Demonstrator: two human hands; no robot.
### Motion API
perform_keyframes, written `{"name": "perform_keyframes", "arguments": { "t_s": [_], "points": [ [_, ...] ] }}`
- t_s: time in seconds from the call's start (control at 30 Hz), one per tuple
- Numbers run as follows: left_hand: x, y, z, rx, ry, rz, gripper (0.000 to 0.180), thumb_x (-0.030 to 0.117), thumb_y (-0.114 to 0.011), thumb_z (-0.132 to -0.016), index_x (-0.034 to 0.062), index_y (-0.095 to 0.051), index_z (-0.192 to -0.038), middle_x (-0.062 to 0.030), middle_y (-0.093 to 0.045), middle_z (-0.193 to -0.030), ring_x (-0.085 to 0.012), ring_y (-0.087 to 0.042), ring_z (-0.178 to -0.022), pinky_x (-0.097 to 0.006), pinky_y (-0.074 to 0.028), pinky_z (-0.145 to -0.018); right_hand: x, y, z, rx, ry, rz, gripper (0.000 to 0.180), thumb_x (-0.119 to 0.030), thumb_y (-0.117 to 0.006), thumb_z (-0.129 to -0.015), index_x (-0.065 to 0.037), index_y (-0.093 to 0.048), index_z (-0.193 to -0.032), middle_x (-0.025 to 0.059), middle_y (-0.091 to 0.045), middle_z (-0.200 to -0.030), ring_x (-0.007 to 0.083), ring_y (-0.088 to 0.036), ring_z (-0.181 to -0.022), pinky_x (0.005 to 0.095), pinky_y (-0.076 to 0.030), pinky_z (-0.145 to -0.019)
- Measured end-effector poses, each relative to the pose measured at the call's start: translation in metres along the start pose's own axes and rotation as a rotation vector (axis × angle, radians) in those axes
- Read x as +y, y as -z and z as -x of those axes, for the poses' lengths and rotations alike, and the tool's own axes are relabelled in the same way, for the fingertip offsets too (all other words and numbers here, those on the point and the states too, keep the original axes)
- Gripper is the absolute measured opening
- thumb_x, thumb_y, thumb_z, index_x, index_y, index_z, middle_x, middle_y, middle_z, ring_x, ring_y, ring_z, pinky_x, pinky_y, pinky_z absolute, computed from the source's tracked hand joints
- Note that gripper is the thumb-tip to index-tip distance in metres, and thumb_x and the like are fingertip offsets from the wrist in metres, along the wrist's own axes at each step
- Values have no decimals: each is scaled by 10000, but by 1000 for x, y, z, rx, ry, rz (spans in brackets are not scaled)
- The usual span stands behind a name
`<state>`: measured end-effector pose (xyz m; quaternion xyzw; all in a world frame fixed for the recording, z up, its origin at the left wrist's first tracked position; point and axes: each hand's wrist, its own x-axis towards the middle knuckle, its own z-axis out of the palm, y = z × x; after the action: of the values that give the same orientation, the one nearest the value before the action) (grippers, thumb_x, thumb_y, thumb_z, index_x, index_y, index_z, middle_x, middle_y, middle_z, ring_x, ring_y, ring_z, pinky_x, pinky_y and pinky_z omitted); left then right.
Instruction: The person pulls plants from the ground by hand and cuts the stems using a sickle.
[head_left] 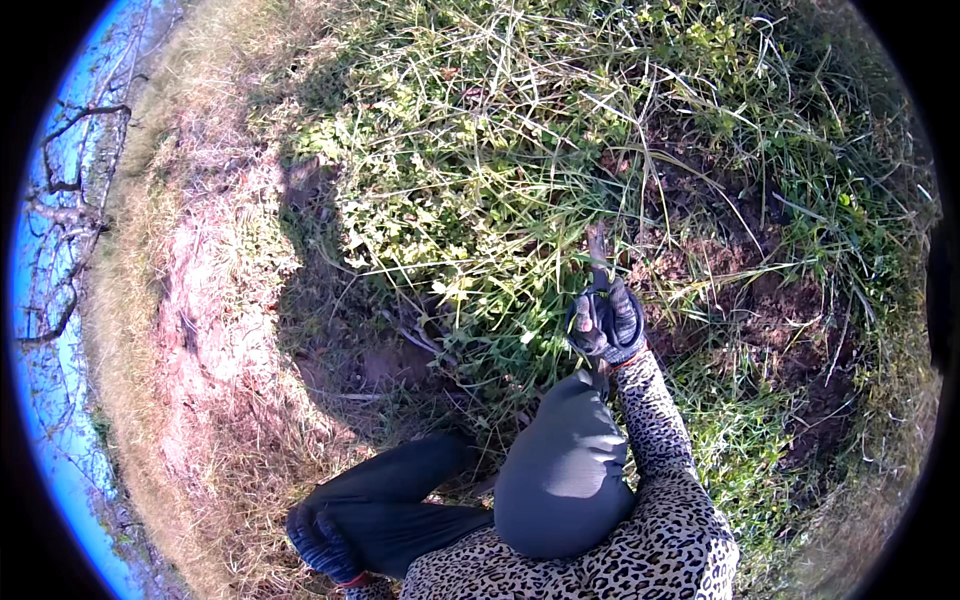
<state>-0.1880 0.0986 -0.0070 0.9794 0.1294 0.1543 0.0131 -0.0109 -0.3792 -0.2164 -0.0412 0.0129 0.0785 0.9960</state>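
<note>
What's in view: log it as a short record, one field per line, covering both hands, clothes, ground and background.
Right hand: the right hand, gloved, closed around a narrow tool that points into the grass
Left hand: the left hand, gloved, by the bent left leg; finger pose unclear
Clothes: spotted top, dark trousers
Ground: leafy plants ahead, bare reddish soil right of the tool
Background: bare branches against blue sky, far left
</note>
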Motion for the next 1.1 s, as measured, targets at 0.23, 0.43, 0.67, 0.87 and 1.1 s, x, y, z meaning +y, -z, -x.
{"name": "perform_keyframes", "arguments": {
  "t_s": [0.23,0.43,0.67,0.87,1.1],
  "points": [
    [19,8,-6,-42,38,-33,346,295,-590,-911,14,-632,-1108,-188,-626,-1114,-352,-564,-1052,-453,-425,-974,-14,27,-20,65,42,-100,566,-552,-426,-962,-20,-597,-1056,108,-637,-778,121,-492,-455,272,-412,-453],
    [31,13,-14,-87,55,-79,388,367,-581,-910,39,-636,-1110,-193,-631,-1108,-375,-564,-1050,-465,-430,-965,-22,32,-31,29,-58,-66,463,-471,-390,-1002,-314,-347,-1436,114,-660,-844,143,-517,-494,293,-410,-483],
    [12,3,-3,-38,64,-27,317,234,-617,-897,6,-628,-1117,-191,-595,-1178,-355,-545,-1112,-461,-411,-998,-21,40,-48,-63,-97,-160,507,-551,-461,-947,-163,-534,-1265,77,-667,-914,165,-577,-601,283,-456,-516],
    [8,1,1,-14,67,-65,297,185,-635,-891,-8,-626,-1116,-191,-582,-1200,-346,-539,-1132,-461,-406,-1008,-17,37,-45,-25,-74,-106,451,-536,-433,-964,-238,-515,-1293,71,-681,-902,158,-590,-565,278,-421,-481],
    [9,5,2,-18,65,-52,308,198,-634,-901,-15,-627,-1122,-201,-581,-1216,-346,-535,-1150,-456,-403,-1018,-2,0,-14,-74,-73,-24,639,-432,-455,-991,-341,-98,-1513,144,-656,-821,125,-514,-465,237,-382,-403]
  ]
}}
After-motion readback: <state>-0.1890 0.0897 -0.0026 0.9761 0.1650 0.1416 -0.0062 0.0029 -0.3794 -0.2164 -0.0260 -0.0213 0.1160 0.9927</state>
